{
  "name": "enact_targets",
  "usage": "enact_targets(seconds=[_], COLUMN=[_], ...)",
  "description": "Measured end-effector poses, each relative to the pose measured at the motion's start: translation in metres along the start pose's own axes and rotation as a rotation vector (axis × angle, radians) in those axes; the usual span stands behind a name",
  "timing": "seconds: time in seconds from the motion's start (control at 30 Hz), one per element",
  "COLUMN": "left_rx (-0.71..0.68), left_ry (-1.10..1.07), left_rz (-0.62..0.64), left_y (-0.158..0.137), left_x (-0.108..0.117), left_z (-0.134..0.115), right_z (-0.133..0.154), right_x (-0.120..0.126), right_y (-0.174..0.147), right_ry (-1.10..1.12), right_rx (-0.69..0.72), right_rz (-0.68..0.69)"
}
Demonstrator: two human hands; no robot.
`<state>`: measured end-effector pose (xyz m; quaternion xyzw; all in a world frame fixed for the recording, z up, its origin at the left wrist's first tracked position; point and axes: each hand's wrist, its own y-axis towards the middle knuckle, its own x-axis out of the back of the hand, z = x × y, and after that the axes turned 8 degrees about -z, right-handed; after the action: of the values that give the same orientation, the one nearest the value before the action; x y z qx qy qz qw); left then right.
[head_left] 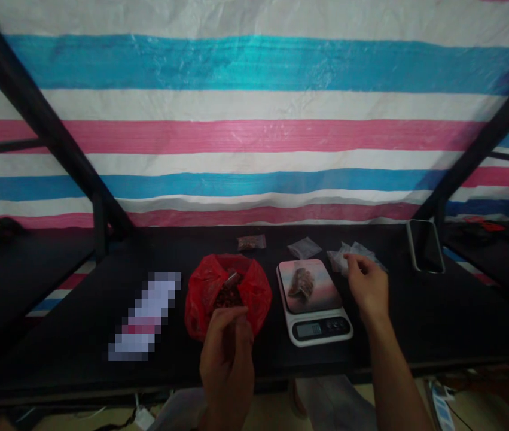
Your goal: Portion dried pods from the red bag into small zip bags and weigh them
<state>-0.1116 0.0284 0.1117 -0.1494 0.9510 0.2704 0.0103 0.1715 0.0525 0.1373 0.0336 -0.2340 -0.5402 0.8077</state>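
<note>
My left hand [227, 365] is closed, fingers curled together, at the near rim of a red plastic bag [254, 287]. Small brown pieces [227, 297] lie inside the bag, with a shiny object [232, 278] on top. Whatever the left fingers hold is hidden. My right hand [368, 287] is pinched, its fingertips at a pile of clear plastic bags [337, 261]; I cannot make out whether one is between them. Between the hands stands a white digital scale [296, 338] bearing a small clear bag of brown pieces [302, 283].
Behind the red bag lies another small filled bag [251, 242]; a clear bag [304, 248] is behind the scale. A phone [426, 245] rests at the right, and a blurred-out light item [146, 317] at the left. Dark slanted posts [52, 129] frame the black table [84, 335].
</note>
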Motion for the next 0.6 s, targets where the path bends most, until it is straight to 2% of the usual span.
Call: enact_targets(seconds=[0.13, 0.33, 0.47, 0.6], left_rx=[-0.077, -0.13, -0.123, -0.135], left_ry=[0.039, 0.076, 0.095, 0.095], left_rz=[0.023, 0.058, 0.058, 0.062], left_y=[-0.003, 0.002, 0.004, 0.005], left_x=[0.0, 0.0, 0.006, 0.012], left_z=[-0.004, -0.004, 0.001, 0.002], right_z=[-0.005, 0.008, 0.008, 0.007], right_x=[-0.004, -0.012, -0.014, -0.014], right_y=[0.0, -0.002, 0.001, 0.002], right_ry=[0.052, 0.123, 0.069, -0.011], right_rx=[0.003, 0.09, 0.069, 0.051], right_rz=[-0.029, 0.155, 0.093, 0.093])
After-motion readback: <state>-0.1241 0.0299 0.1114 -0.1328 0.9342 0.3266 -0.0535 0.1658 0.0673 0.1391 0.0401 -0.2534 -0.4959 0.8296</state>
